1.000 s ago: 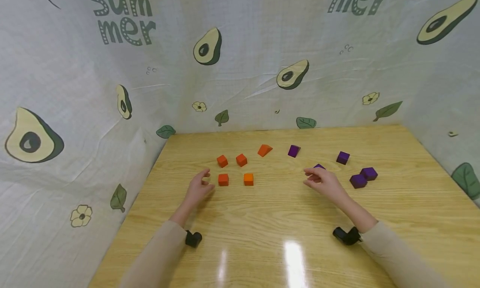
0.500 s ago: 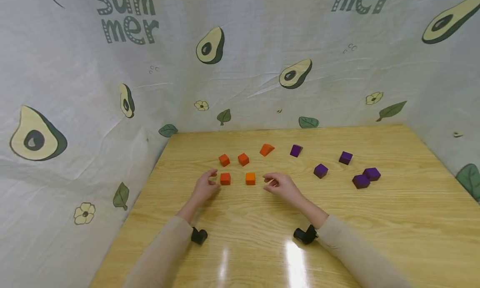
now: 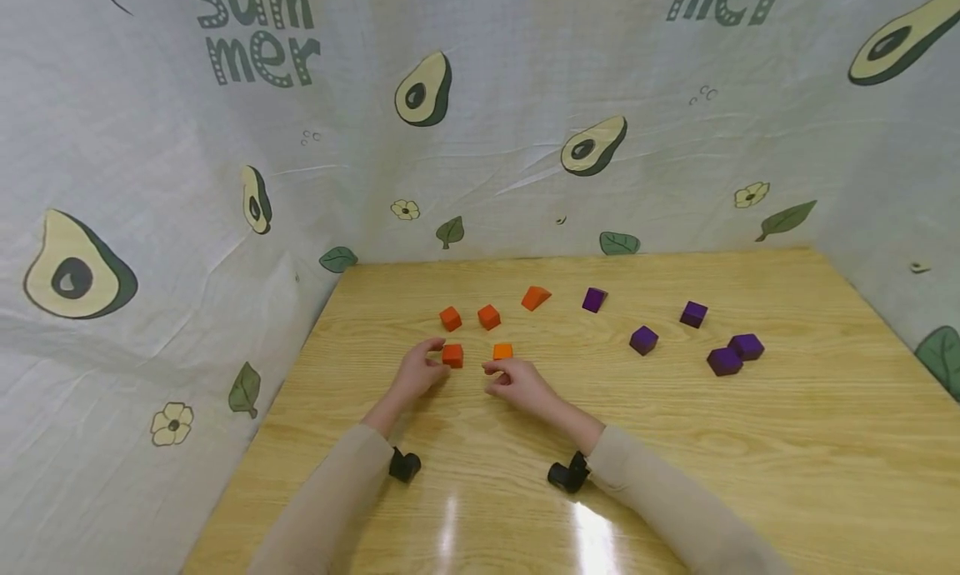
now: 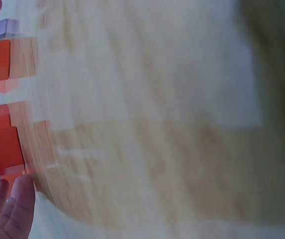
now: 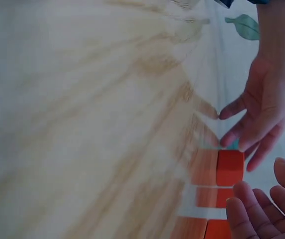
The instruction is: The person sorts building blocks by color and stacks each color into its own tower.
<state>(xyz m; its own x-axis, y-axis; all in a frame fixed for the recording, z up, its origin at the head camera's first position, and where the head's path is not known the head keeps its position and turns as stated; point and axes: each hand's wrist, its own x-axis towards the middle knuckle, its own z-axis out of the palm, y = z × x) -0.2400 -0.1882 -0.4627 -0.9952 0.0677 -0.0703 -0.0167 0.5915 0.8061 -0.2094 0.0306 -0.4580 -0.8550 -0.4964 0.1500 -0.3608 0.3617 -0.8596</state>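
A red cube (image 3: 452,356) rests on the wooden table, with my left hand (image 3: 420,370) close at its left side. In the left wrist view, the thumb and spread fingers (image 4: 19,209) lie about that cube (image 4: 6,149); whether they touch it I cannot tell. My right hand (image 3: 519,383) is at the near side of an orange cube (image 3: 502,352) and partly covers it. Relaxed, slightly bent fingers of the right hand (image 5: 256,211) show in the right wrist view, holding nothing. There the left hand (image 5: 266,107) hangs beside the red cube (image 5: 230,168).
Two red cubes (image 3: 489,317) and an orange wedge-like block (image 3: 536,297) lie behind. Several purple blocks (image 3: 643,340) are scattered to the right on the table (image 3: 630,442). A printed cloth (image 3: 495,183) rises at the table's back edge and both sides.
My right hand has swept left from beside the purple blocks to the orange cube. My left hand has edged a little right, closer to the red cube. The view has shifted slightly.
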